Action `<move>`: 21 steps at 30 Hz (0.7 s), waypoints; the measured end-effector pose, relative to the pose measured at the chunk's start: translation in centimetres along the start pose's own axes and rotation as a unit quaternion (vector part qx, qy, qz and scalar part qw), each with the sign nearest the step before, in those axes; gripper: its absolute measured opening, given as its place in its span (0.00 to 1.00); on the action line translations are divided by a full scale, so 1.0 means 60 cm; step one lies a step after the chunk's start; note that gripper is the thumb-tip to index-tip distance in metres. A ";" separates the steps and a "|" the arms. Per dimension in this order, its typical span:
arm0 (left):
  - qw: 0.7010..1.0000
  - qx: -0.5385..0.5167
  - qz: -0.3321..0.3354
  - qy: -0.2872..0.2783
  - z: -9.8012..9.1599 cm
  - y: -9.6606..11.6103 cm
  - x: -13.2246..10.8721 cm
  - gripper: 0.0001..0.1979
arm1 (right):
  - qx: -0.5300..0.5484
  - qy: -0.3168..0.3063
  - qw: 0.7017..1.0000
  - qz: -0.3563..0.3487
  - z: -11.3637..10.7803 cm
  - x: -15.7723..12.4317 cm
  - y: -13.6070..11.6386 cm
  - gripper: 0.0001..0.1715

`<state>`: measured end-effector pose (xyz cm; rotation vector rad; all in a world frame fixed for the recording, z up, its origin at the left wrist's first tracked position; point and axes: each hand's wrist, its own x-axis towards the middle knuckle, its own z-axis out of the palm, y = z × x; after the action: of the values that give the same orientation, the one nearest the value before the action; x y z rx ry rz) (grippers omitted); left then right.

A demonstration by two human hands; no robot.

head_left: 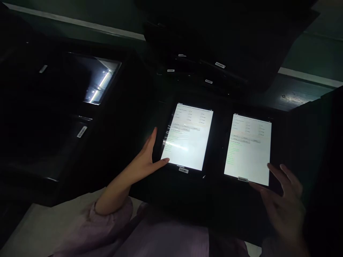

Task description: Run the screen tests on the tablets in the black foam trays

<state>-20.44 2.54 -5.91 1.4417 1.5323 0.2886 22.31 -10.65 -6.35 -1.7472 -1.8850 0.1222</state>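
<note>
Two lit tablets lie side by side in the dark, both showing a white form with green text. My left hand (147, 159) grips the left edge of the left tablet (189, 137), thumb at its lower left corner and fingers up along the side. My right hand (284, 192) rests at the lower right corner of the right tablet (249, 148), with its fingers spread and slightly curled against the edge. Each tablet carries a small white label at its bottom edge.
A dark tablet (99, 80) at the left reflects ceiling lights. More dark tablets with white labels (219, 65) are stacked at the back. A pale counter edge (40, 228) shows at the lower left, beside my purple sleeve (112, 217).
</note>
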 end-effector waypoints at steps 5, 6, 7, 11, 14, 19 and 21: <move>0.997 0.067 -0.030 -0.024 -0.006 0.020 -0.004 0.73 | -0.038 -0.048 0.998 0.022 0.014 -0.006 0.007 0.22; 0.996 0.076 -0.033 -0.022 -0.006 0.023 -0.004 0.73 | -0.047 -0.045 0.997 0.043 0.017 -0.005 0.009 0.21; 0.996 0.084 -0.038 -0.019 -0.004 0.026 -0.006 0.74 | -0.051 -0.036 0.996 0.060 0.019 -0.005 0.011 0.21; 0.992 0.112 -0.056 0.008 0.016 0.024 -0.012 0.80 | -0.041 0.000 0.996 0.083 0.020 -0.009 0.014 0.21; 0.989 0.126 -0.047 0.062 0.036 0.024 -0.010 0.80 | -0.023 0.015 0.996 0.081 0.020 -0.012 0.009 0.20; 0.984 0.112 -0.054 0.128 0.050 0.050 0.007 0.70 | 0.003 0.062 0.998 0.029 0.023 -0.005 0.000 0.14; 0.984 0.087 -0.038 0.149 0.048 0.058 0.012 0.65 | 0.002 0.051 0.999 -0.007 0.021 -0.001 0.000 0.14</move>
<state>-15.93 2.89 -5.16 1.5212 1.8897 0.3446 21.72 -10.36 -7.43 -1.7052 -1.8221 0.0303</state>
